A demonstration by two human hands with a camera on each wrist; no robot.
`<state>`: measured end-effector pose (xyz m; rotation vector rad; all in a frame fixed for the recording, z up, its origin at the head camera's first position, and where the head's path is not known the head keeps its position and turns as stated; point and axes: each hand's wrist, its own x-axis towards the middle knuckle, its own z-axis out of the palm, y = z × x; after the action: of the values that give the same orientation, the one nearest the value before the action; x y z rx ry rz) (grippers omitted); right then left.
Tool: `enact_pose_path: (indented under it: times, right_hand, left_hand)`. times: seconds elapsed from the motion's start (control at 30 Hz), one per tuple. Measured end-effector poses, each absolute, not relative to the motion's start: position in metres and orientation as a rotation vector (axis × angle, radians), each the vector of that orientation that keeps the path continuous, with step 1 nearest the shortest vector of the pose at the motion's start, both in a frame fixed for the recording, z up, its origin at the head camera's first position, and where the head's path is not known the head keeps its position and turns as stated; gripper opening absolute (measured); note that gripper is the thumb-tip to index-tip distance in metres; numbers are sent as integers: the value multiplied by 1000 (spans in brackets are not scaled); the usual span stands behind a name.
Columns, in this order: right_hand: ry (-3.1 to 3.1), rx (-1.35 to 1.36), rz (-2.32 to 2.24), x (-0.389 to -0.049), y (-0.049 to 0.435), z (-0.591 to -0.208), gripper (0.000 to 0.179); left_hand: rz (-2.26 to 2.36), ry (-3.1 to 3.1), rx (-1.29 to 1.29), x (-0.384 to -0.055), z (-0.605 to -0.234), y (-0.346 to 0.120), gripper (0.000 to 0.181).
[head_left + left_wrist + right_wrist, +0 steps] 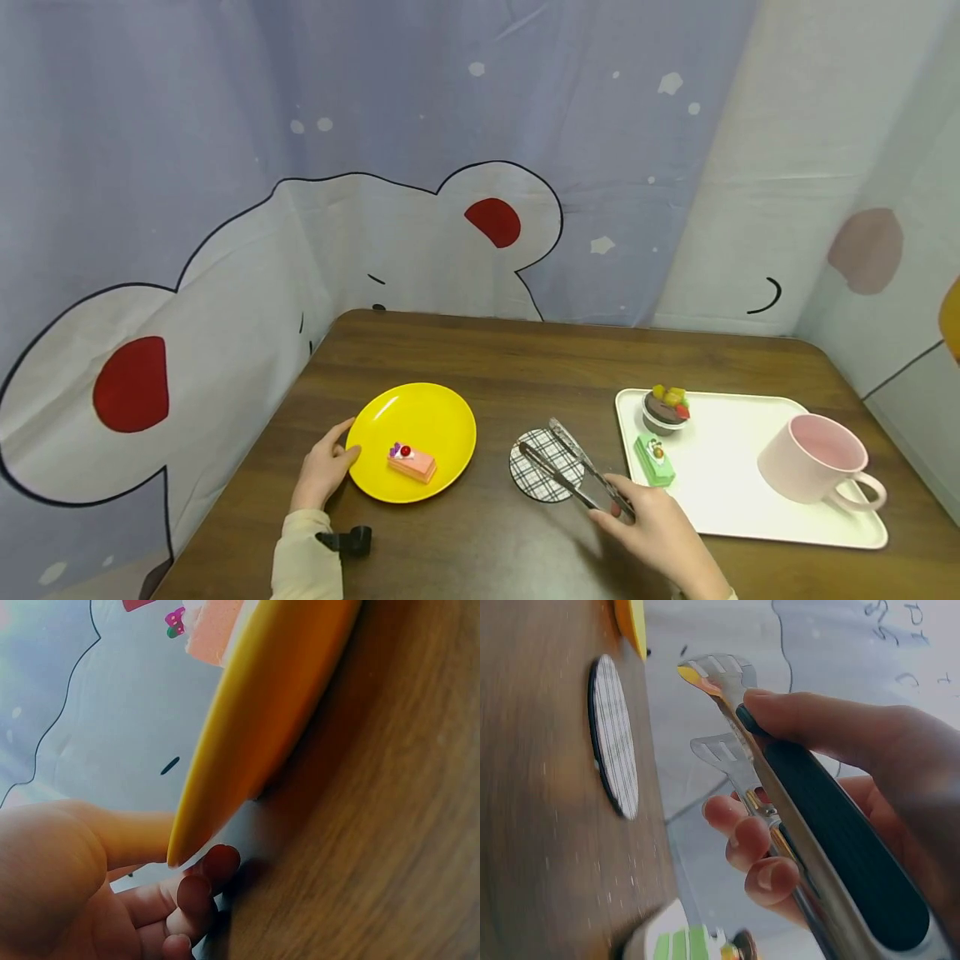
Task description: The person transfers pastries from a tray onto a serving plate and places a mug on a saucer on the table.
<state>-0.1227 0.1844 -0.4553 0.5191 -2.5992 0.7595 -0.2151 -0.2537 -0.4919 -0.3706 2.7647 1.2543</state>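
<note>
My left hand [324,468] pinches the left rim of a yellow plate [450,417], thumb above and fingers curled beneath the edge in the left wrist view. A pink toy cake slice [412,465] with a red berry on top sits on that plate. In my right hand [651,527] is a pair of metal tongs [810,825] with dark green grips, gripped between thumb and fingers. The tong tips are spread apart, with nothing between them, and overlap a round checkered coaster [534,482] in the head view.
A cream tray [720,508] lies on the right of the brown table [480,550]. It bears a chocolate cupcake [664,412] with fruit, a green toy cake slice [655,460] and a large pink mug [810,458]. A printed curtain [420,100] hangs behind the table.
</note>
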Motion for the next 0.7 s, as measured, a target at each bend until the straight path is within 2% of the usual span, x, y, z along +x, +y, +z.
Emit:
enact_pose_path:
  times: [0.7]
  right_hand:
    - [-2556, 249, 630, -108, 242, -461, 35]
  left_hand:
    - [1259, 2767, -348, -216, -492, -255, 55]
